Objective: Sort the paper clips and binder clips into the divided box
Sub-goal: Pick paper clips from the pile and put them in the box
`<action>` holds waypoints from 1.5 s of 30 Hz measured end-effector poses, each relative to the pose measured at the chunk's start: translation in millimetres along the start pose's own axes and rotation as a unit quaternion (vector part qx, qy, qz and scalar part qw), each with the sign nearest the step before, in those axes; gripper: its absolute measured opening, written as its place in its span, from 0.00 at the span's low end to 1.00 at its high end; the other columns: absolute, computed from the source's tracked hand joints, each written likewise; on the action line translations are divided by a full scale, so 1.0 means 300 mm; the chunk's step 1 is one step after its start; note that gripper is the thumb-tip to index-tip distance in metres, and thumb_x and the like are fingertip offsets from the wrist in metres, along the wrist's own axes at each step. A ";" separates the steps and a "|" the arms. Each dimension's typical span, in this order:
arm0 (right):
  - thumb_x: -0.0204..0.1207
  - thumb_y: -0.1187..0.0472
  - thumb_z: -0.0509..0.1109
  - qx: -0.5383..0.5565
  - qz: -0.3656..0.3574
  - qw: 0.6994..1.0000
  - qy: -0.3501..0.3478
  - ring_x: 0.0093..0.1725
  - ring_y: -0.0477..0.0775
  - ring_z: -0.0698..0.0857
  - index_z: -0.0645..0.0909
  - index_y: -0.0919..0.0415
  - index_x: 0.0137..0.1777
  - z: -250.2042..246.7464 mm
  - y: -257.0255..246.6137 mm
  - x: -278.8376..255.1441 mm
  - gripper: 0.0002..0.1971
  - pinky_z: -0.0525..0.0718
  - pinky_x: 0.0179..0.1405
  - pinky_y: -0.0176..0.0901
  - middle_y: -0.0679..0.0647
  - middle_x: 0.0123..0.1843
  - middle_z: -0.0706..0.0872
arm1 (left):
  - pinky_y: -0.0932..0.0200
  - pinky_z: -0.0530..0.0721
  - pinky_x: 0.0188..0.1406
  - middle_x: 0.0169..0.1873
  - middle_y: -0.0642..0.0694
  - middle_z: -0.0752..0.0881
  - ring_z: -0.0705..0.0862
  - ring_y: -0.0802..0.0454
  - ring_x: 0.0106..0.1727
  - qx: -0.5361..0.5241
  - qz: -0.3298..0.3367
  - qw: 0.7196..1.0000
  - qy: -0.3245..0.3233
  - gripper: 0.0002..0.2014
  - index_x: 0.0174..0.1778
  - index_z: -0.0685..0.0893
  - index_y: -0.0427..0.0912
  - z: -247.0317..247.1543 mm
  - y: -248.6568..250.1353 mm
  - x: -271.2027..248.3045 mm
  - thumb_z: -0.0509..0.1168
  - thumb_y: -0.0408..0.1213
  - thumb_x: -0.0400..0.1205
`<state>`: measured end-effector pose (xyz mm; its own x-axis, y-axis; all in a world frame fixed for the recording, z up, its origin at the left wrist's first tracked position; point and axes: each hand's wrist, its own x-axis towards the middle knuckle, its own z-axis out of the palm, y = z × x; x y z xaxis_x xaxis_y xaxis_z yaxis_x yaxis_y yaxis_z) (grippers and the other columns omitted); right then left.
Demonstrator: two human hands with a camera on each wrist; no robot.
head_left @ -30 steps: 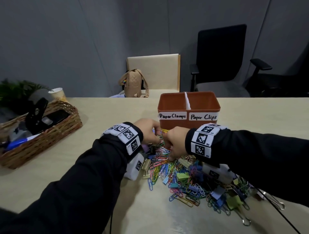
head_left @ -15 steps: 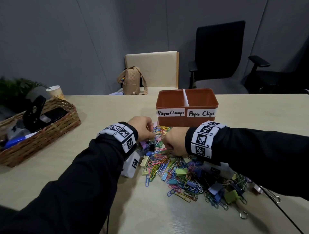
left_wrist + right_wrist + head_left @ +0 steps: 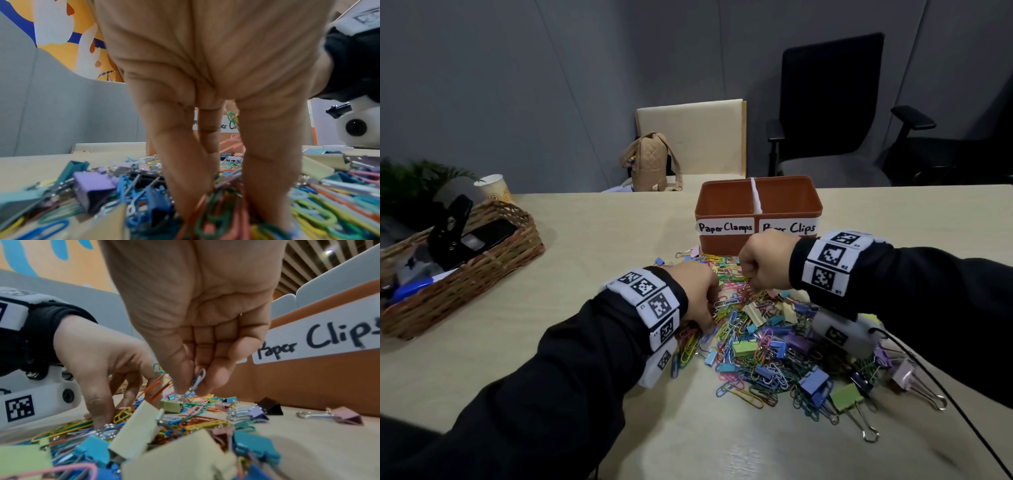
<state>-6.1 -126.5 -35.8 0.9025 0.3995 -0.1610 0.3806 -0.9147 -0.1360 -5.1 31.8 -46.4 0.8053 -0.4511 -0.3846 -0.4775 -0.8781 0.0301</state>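
The orange divided box [image 3: 722, 209] stands at the far side of the table, labelled "Paper Clamps" on the left and "Paper Clips" [image 3: 320, 344] on the right. In front of it lies a mixed pile of coloured paper clips and binder clips [image 3: 774, 346]. My left hand [image 3: 707, 317] reaches down into the pile's left side, and its fingers and thumb pinch a bunch of paper clips [image 3: 222, 203]. My right hand [image 3: 753, 291] hovers just above the pile near the box, pinching a few paper clips [image 3: 198, 379] between thumb and fingertips.
A wicker basket [image 3: 493, 260] with a black clamp, a phone and pens sits at the left, a paper cup [image 3: 494, 188] behind it. Loose binder clips [image 3: 345, 415] lie at the box's foot. Two chairs and a tan bag [image 3: 650, 161] stand beyond the table.
My right hand has lifted off the pile towards the box with clips in its fingers. My left hand has moved nearer to me and lower into the pile.
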 end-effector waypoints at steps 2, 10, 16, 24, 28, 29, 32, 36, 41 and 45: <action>0.70 0.62 0.77 0.012 0.008 1.000 0.008 0.35 0.50 0.76 0.74 0.57 0.33 0.006 0.014 -0.010 0.13 0.80 0.41 0.42 0.47 0.32 0.76 | 0.61 0.78 0.34 0.49 0.47 0.88 0.85 0.48 0.52 0.009 0.010 1.000 0.013 0.19 0.55 0.87 0.43 0.000 0.016 0.006 0.79 0.43 0.69; 0.69 0.62 0.80 0.100 0.053 0.994 -0.001 0.36 0.51 0.85 0.77 0.54 0.33 -0.002 0.057 -0.041 0.13 0.86 0.41 0.44 0.50 0.36 0.83 | 0.65 0.80 0.33 0.41 0.49 0.88 0.84 0.59 0.37 -0.038 0.043 0.998 0.038 0.10 0.49 0.91 0.43 -0.019 0.026 0.024 0.77 0.35 0.72; 0.67 0.65 0.81 0.188 0.060 0.980 0.010 0.27 0.45 0.86 0.79 0.57 0.33 -0.010 0.093 -0.061 0.12 0.86 0.32 0.41 0.50 0.28 0.85 | 0.60 0.89 0.30 0.28 0.50 0.85 0.86 0.53 0.26 -0.226 0.011 0.972 0.063 0.08 0.40 0.89 0.42 -0.068 0.008 0.043 0.79 0.29 0.71; 0.62 0.65 0.84 0.302 0.112 0.937 0.134 0.25 0.51 0.82 0.82 0.58 0.28 -0.111 0.190 -0.064 0.12 0.84 0.30 0.45 0.54 0.27 0.86 | 0.70 0.81 0.24 0.28 0.46 0.87 0.83 0.61 0.23 -0.353 0.052 0.913 0.198 0.06 0.38 0.89 0.41 -0.243 0.059 0.120 0.77 0.26 0.72; 0.65 0.68 0.82 0.335 0.150 0.908 0.200 0.23 0.51 0.81 0.82 0.61 0.29 -0.192 0.277 -0.040 0.11 0.85 0.29 0.44 0.55 0.23 0.84 | 0.73 0.79 0.24 0.27 0.50 0.85 0.80 0.67 0.21 -0.332 0.047 0.900 0.277 0.06 0.44 0.89 0.38 -0.332 0.097 0.207 0.76 0.28 0.73; 0.65 0.69 0.82 0.340 0.162 0.901 0.214 0.22 0.51 0.81 0.81 0.60 0.29 -0.204 0.297 -0.031 0.11 0.85 0.29 0.44 0.54 0.22 0.83 | 0.69 0.83 0.27 0.28 0.49 0.86 0.82 0.65 0.23 -0.333 0.043 0.898 0.286 0.06 0.44 0.89 0.40 -0.348 0.106 0.232 0.76 0.29 0.73; 0.64 0.70 0.81 0.345 0.191 0.886 0.243 0.20 0.47 0.80 0.81 0.59 0.29 -0.218 0.341 0.004 0.12 0.83 0.26 0.41 0.53 0.22 0.83 | 0.59 0.88 0.38 0.30 0.50 0.87 0.87 0.55 0.33 -0.319 0.026 0.893 0.315 0.06 0.39 0.88 0.46 -0.372 0.138 0.302 0.76 0.31 0.73; 0.64 0.67 0.80 0.292 0.216 0.895 0.260 0.32 0.50 0.87 0.84 0.54 0.33 -0.201 0.369 0.044 0.09 0.88 0.33 0.44 0.53 0.34 0.88 | 0.58 0.87 0.45 0.31 0.53 0.85 0.87 0.51 0.41 -0.297 0.020 0.898 0.324 0.06 0.41 0.89 0.47 -0.361 0.178 0.368 0.74 0.31 0.75; 0.66 0.67 0.76 0.250 0.198 0.915 0.247 0.45 0.52 0.87 0.83 0.45 0.43 -0.162 0.385 0.055 0.14 0.87 0.43 0.43 0.51 0.45 0.88 | 0.58 0.88 0.45 0.46 0.52 0.90 0.88 0.53 0.42 -0.248 0.038 0.923 0.291 0.12 0.52 0.90 0.49 -0.312 0.176 0.390 0.70 0.30 0.77; 0.68 0.62 0.77 0.206 0.158 0.929 0.262 0.40 0.48 0.81 0.81 0.48 0.40 -0.153 0.347 0.008 0.09 0.75 0.38 0.37 0.43 0.35 0.81 | 0.68 0.78 0.39 0.41 0.56 0.87 0.81 0.64 0.36 -0.224 0.055 0.931 0.284 0.09 0.49 0.89 0.51 -0.291 0.139 0.316 0.74 0.36 0.75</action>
<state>45.0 -223.5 -5.6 0.9713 -0.0689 0.2277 0.0679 -0.8369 -0.5432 81.9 -61.3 -1.1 0.8766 -0.4427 0.1887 -0.4763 -0.7422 0.4714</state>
